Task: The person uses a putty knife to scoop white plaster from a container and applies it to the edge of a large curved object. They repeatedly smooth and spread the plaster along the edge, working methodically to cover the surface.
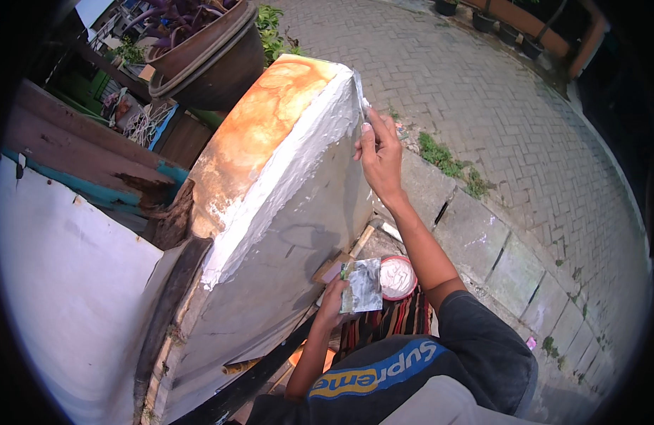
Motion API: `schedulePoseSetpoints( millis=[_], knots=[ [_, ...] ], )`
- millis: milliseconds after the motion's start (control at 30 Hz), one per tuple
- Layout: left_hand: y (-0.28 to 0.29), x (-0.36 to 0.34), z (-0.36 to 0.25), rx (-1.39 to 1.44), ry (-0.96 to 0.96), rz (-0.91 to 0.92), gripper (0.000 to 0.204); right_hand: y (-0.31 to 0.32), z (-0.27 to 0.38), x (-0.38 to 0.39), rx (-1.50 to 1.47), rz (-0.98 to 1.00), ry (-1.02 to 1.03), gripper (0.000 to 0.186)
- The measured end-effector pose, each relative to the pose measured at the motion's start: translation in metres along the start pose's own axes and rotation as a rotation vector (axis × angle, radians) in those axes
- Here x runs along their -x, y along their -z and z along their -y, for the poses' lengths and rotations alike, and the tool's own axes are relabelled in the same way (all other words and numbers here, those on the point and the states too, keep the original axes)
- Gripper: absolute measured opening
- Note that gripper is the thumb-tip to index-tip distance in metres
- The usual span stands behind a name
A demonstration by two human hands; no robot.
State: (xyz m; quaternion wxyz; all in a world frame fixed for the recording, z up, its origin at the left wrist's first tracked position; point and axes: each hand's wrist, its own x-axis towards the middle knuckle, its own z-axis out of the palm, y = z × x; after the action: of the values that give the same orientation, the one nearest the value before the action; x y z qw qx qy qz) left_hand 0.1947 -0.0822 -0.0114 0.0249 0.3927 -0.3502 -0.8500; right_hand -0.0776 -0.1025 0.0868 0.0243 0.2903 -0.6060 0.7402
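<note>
A low grey wall (305,205) carries a thick band of wet white putty (288,166) along its top edge. At the wall's far right corner is my right hand (380,157), closed, its thumb and fingertips against the white-coated edge. Whatever it may grip there is too small to make out. Lower down, close to my body, my left hand (332,299) is closed on the side of a flat square plate (362,285) smeared grey and white. Just right of that plate stands a red-rimmed tub of white putty (397,278).
An orange-brown stained wall top (259,120) adjoins the putty. A large brown plant pot (210,64) stands beyond it. To the left is a white metal sheet (65,283). Concrete slabs (475,230) border the paved road (482,99) on the right. Striped cloth (390,317) lies below the tub.
</note>
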Motion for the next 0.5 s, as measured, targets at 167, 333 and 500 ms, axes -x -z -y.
schedulePoseSetpoints(
  millis=[167, 333, 500],
  knots=[
    [0.003, 0.004, -0.005, -0.034, 0.015, 0.03, 0.047, -0.01, 0.006, 0.01, 0.04, -0.012, -0.008, 0.032],
    [0.009, 0.004, -0.002, -0.047, -0.009, 0.043, 0.043, -0.015, 0.0, 0.021, 0.126, -0.04, 0.071, 0.032],
    [0.006, 0.007, -0.002, -0.011, -0.018, -0.029, 0.036, -0.01, 0.002, 0.018, 0.01, -0.131, 0.003, 0.031]
  ],
)
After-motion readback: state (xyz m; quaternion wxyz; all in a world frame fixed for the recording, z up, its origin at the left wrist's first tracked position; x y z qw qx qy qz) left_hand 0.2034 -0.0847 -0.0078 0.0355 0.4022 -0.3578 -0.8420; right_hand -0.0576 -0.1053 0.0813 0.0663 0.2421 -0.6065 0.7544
